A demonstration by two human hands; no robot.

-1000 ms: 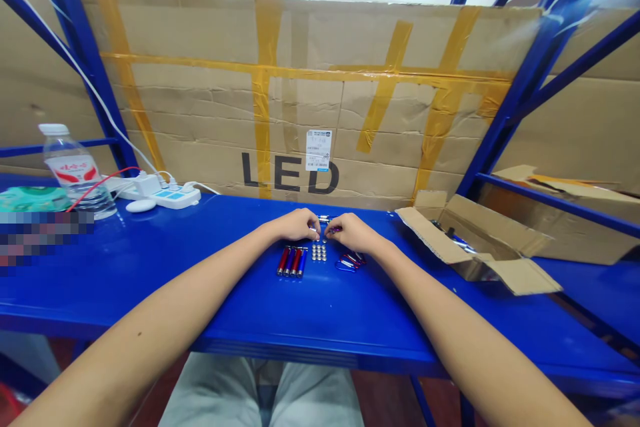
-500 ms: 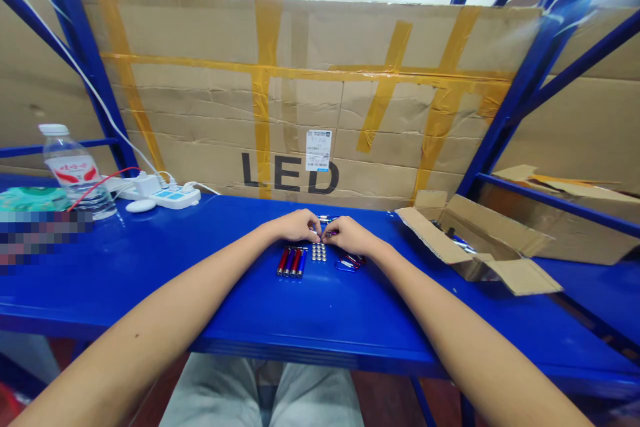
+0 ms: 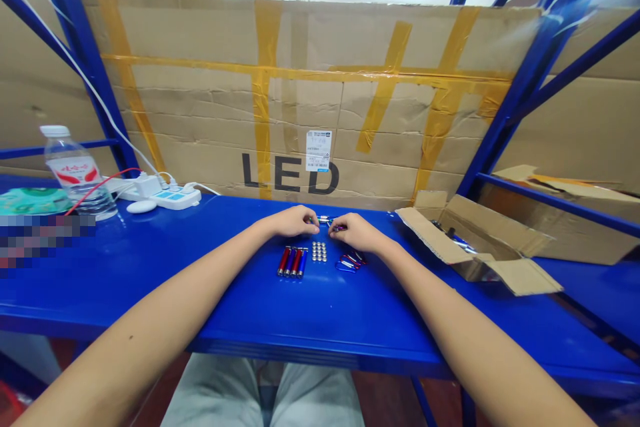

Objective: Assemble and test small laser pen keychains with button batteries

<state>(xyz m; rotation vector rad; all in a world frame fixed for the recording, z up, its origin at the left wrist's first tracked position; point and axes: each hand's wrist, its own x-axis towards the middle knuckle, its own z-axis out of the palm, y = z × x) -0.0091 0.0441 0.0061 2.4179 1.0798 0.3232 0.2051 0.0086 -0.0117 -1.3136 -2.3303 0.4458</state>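
Both my hands rest far out on the blue shelf table [image 3: 320,320]. My left hand [image 3: 294,221] is closed, fingers curled round something small I cannot make out. My right hand [image 3: 355,232] is closed in a pinch on a small reddish part. Between the two hands lies a small metal piece [image 3: 324,219]. Just in front of my left hand lie several small red and blue tubes [image 3: 293,261] side by side. A block of small silver button cells [image 3: 319,251] sits in front of the gap. Red and blue clips [image 3: 350,260] lie under my right wrist.
An open cardboard box [image 3: 475,247] stands at the right. A big taped cardboard sheet marked LED [image 3: 290,173] closes the back. At the far left are a water bottle [image 3: 75,170], a white power strip [image 3: 173,197] with cables, and a green pack [image 3: 33,200].
My hands have drawn slightly apart, and the small metal piece now shows between them. The tubes, cells and clips have not moved.
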